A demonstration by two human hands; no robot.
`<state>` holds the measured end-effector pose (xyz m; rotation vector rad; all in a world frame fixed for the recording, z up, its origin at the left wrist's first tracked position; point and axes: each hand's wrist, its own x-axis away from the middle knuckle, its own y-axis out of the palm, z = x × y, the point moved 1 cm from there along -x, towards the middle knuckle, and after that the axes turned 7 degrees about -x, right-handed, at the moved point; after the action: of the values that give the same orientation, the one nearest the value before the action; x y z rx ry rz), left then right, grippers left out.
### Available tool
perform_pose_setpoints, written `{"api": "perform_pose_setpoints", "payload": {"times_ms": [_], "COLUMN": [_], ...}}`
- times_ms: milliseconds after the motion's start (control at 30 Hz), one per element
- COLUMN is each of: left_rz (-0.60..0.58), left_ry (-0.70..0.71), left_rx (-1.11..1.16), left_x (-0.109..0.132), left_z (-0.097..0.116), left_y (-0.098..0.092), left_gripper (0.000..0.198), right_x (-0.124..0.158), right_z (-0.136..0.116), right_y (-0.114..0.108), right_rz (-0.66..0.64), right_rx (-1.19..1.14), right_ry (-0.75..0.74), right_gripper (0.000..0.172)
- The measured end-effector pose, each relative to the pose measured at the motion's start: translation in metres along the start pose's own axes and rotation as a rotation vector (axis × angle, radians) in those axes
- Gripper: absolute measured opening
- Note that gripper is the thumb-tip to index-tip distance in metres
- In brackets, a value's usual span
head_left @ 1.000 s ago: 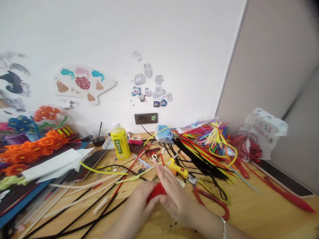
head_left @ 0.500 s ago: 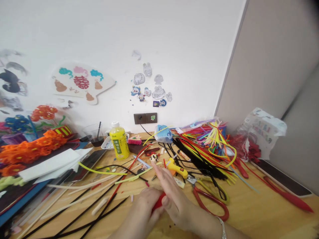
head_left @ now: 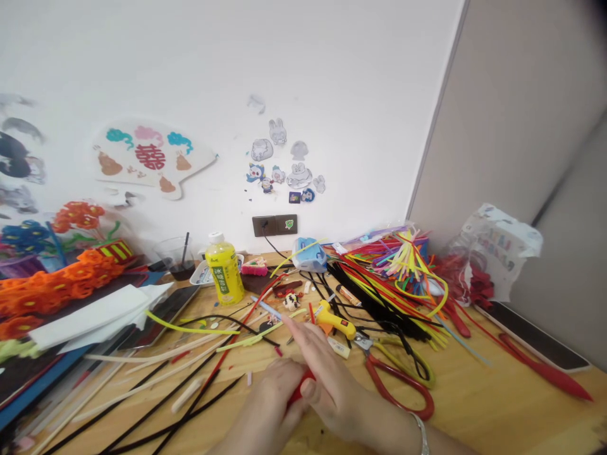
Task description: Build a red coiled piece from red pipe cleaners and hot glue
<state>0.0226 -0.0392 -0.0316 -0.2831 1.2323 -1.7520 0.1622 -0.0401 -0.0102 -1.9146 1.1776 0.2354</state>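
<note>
Your left hand [head_left: 279,395] and right hand [head_left: 327,385] press together around a red fuzzy piece [head_left: 302,387], mostly hidden by your fingers so its shape is unclear, above the bench [head_left: 497,404], just short of a yellow glue gun [head_left: 332,322].

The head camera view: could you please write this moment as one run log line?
left hand: holds red piece | right hand: also holds it | nearby: yellow glue gun, red-handled scissors

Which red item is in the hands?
The small red piece, mostly hidden, pinched between the left hand and right hand. The red-handled scissors and the long red pipe cleaner lie on the table, untouched.
</note>
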Motion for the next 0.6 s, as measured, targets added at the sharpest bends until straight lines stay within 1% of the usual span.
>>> {"api": "perform_pose_setpoints", "payload": {"times_ms": [133,267,467,600], "left_rz": [0.008,0.018,0.015,0.024], "left_ry": [0.014,0.017,0.021,0.036], "left_rx": [0.015,0.024,0.025,0.012], "left_x": [0.0004,0.0005,0.0005,0.0006], "left_z": [0.0013,0.0036,0.0078,0.0085], "left_y": [-0.0007,-0.0015,-0.0035,-0.0045], "left_gripper": [0.015,0.014,0.016,0.017], "right_x": [0.0002,0.0015,0.0022,0.0011], "right_z": [-0.0009,0.0003,0.0017,0.0000], "right_y": [0.0008,0.0034,0.0072,0.0074], "right_rz": [0.004,0.041,0.062,0.094], "right_rx": [-0.022,-0.031,-0.095,-0.127], "right_ry": [0.000,-0.011,-0.018,-0.017], "right_gripper": [0.070,0.067,0.056,0.056]}}
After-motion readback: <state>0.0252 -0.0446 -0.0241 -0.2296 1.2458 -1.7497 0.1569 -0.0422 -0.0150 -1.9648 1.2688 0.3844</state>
